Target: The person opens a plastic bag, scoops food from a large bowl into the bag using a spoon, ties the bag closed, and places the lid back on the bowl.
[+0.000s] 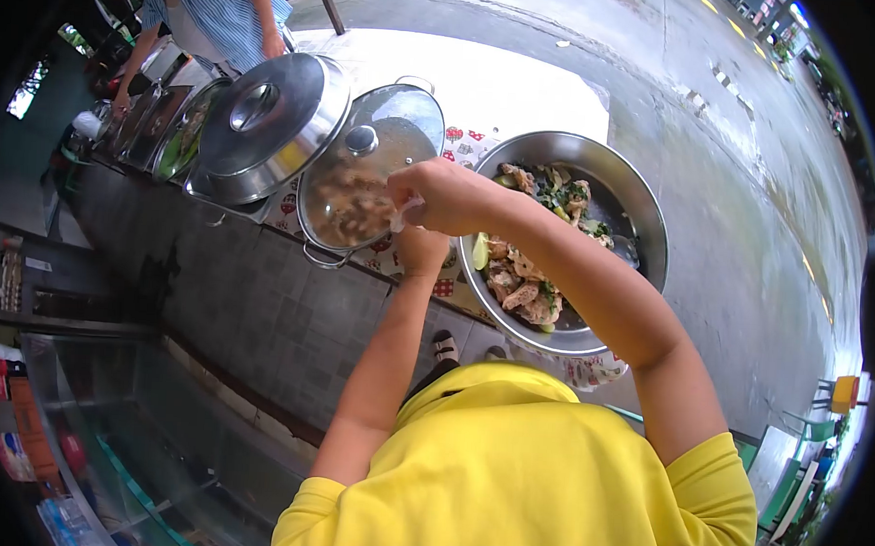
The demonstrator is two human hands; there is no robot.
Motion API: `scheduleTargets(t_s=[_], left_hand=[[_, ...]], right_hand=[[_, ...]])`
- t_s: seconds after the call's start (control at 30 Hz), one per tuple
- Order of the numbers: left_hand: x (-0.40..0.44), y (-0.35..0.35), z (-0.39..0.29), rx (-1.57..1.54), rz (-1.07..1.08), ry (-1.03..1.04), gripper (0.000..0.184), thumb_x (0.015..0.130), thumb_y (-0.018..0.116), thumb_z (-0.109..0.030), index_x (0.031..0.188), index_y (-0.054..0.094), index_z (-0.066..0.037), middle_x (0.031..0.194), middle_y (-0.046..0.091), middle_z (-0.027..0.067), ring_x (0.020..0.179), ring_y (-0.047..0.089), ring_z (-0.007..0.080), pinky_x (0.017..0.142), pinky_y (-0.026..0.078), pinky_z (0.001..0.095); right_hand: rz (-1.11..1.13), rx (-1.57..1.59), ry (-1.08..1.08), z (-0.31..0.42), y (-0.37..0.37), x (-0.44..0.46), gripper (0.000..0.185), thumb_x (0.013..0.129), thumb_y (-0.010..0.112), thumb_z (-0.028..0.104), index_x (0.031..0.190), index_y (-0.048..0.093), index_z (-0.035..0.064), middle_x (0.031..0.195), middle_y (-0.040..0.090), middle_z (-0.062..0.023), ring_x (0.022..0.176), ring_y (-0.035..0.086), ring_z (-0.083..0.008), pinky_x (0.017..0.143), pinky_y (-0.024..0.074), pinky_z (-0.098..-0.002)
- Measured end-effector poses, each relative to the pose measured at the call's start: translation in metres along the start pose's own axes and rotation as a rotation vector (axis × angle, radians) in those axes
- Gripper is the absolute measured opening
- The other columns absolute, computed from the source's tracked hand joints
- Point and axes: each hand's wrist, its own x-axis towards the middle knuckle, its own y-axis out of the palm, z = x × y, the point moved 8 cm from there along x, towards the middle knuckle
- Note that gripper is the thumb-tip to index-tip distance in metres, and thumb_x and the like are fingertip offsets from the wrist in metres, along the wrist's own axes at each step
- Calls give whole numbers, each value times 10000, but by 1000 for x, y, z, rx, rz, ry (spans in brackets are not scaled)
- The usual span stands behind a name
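My right hand (439, 197) is closed, its fingers bent round a bit of thin, whitish, see-through material (408, 213), perhaps plastic. Just below it my left hand (422, 248) is raised close to the same material, its fingers mostly hidden behind the right hand. Both hands are above the table edge, between a pot with a glass lid (405, 120) and a wide steel basin (646, 199). Brownish stew shows blurred through the lid. In the basin lie chunks of cooked meat (520, 286) with green leaves, a lime wedge (480, 251) and a spoon (626, 250).
Left of the glass-lidded pot stands a large pot with a domed steel lid (268, 119). Trays of food (175, 130) continue beyond it, where a person in a striped shirt (214, 14) reaches over them. A patterned cloth (463, 142) covers the table. Wet pavement (754, 189) lies beyond.
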Motion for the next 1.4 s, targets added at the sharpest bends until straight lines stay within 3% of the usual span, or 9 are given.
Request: scheduleTargets(t_s=[0.3, 0.5, 0.63, 0.7, 0.97, 1.17, 1.23, 1.3, 1.4], left_hand=[[22, -4, -29, -6, 379, -21, 174, 737, 689, -163, 839, 653, -27, 813, 616, 149, 790, 618, 301, 713, 480, 391], [34, -14, -40, 416, 508, 315, 147, 706, 723, -156, 797, 694, -43, 823, 605, 105, 759, 609, 246, 685, 469, 341], [43, -16, -23, 460, 722, -225, 98, 699, 702, -121, 763, 694, -46, 752, 643, 104, 676, 606, 230, 629, 469, 342], [41, -8, -15, 365, 792, -270, 80, 734, 641, -73, 796, 683, -44, 738, 667, 103, 587, 582, 173, 522, 431, 321], [4, 6, 15, -252, 1016, -1067, 206, 811, 396, 68, 967, 472, -42, 737, 636, 116, 417, 398, 62, 377, 315, 239], [34, -7, -20, 450, 1233, -112, 218, 808, 457, 4, 979, 592, -22, 749, 649, 132, 576, 634, 212, 486, 495, 347], [23, -2, -41, 611, 1114, 462, 192, 818, 487, -46, 954, 619, -13, 781, 661, 161, 647, 668, 272, 544, 530, 402], [8, 1, -46, 653, 1178, 499, 196, 813, 509, -91, 943, 635, -14, 818, 662, 181, 713, 667, 311, 609, 538, 435], [-1, 0, -53, 581, 1174, 550, 183, 801, 523, -109, 896, 648, -17, 820, 666, 180, 751, 670, 317, 646, 544, 436]], right_hand=[[-288, -51, 46, -77, -24, -19, 160, 784, 567, 4, 942, 579, 27, 837, 581, -152, 805, 606, -341, 731, 475, -435], [-13, -389, 237, -91, 3, -56, 189, 760, 562, 16, 945, 593, -4, 1069, 508, -246, 864, 625, -379, 744, 509, -437], [-108, -314, 236, -72, 30, -87, 114, 835, 517, 56, 912, 574, -6, 938, 546, -206, 664, 634, -319, 556, 507, -385], [101, 391, 618, -64, 68, -98, 203, 963, 434, 194, 925, 540, 25, 725, 535, -91, 537, 572, -216, 480, 475, -353], [-551, 1230, 662, -54, 160, -63, 331, 1007, 357, 347, 932, 509, 62, 623, 507, -38, 414, 479, -127, 370, 382, -266], [-93, 684, 798, -37, 108, -73, 233, 958, 509, 233, 959, 636, 38, 693, 580, -37, 486, 508, -103, 436, 426, -254], [-548, 537, 686, -72, 56, -79, 184, 890, 568, 147, 969, 669, 15, 722, 627, -61, 548, 544, -91, 468, 450, -247], [-664, 327, 492, -72, 13, -62, 232, 868, 609, 193, 1012, 670, 21, 729, 629, -52, 573, 543, -89, 486, 433, -264], [-83, 503, 715, -67, 31, -24, 384, 833, 685, 309, 1095, 652, 30, 806, 620, -30, 657, 527, -78, 534, 409, -230]])
